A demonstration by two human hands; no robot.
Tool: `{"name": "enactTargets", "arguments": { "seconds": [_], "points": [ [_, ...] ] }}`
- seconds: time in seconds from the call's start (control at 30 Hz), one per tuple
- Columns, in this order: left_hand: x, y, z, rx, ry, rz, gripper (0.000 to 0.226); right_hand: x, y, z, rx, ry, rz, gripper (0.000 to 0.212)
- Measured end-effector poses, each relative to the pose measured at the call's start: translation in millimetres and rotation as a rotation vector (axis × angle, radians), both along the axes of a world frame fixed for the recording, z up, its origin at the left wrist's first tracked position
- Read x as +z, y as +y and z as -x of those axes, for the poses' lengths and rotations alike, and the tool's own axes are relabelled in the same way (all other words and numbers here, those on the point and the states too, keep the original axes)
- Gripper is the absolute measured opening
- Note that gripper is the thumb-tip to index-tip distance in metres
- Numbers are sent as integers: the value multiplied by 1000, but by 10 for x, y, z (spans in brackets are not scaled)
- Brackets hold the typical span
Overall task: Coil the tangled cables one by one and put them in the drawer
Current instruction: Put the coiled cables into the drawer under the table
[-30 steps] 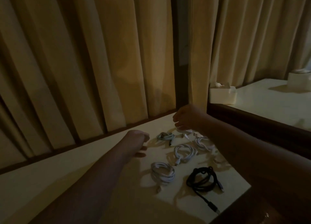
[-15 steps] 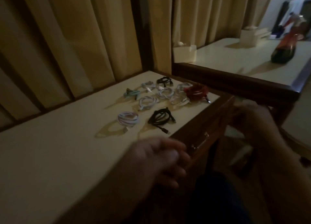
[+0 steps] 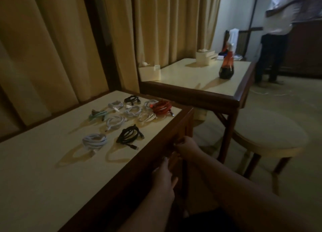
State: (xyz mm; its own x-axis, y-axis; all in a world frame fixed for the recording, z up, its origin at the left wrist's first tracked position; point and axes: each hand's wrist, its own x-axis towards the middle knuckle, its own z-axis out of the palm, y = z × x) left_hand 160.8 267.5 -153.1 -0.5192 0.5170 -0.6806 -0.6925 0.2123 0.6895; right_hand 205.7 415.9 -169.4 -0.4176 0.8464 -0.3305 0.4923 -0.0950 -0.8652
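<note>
Roughly ten coiled white, black, teal and red cables (image 3: 129,136) lie on the cream tabletop (image 3: 52,162), beyond and left of the hands. Coiling looks done, but stowing has not begun. The left hand (image 3: 163,178) and right hand (image 3: 187,147) meet the dark wooden drawer front (image 3: 172,160); their grips cannot be told.

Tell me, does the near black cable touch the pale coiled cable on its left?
Apart. The head view shows a strip of bare tabletop between the near black cable and the pale coiled cable.

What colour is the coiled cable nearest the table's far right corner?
Red; the cable shows clearly in the head view.
</note>
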Motion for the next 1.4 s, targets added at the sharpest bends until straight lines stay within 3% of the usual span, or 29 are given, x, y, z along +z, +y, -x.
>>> {"name": "enactTargets", "arguments": {
  "seconds": [0.47, 0.87, 1.03, 1.1, 1.17, 1.2, 1.27, 1.33, 1.4],
  "points": [
    [-172, 346, -52, 178, 29, 6, 33, -8, 103, -61, -8, 110, 282, 19],
    [-248, 245, -456, 218, -3, -48, 24, -202, 47, -483, 50, 60, 4, 7],
    [-269, 100, -609, 58, 83, -20, 19, -181, -67, -741, 103, -19, -236, 9],
    [-128, -34, -587, -107, 109, -21, 17, -113, -56, -777, 163, -69, -297, 6],
    [51, -249, -522, -386, 282, -23, 16, -21, -25, -806, 191, -115, -387, 9],
    [110, -357, -457, -518, 475, -41, 16, 38, -11, -819, 177, -121, -453, 12],
    [203, -560, -269, -682, 1063, -109, 17, 178, 21, -814, 141, -145, -649, 8],
    [303, -666, -81, -754, 1621, -172, 18, 311, 46, -756, 250, -254, -862, 29],
    [383, -644, 50, -805, 1877, -96, 26, 420, 50, -648, 432, -350, -924, 51]
  ]
}}
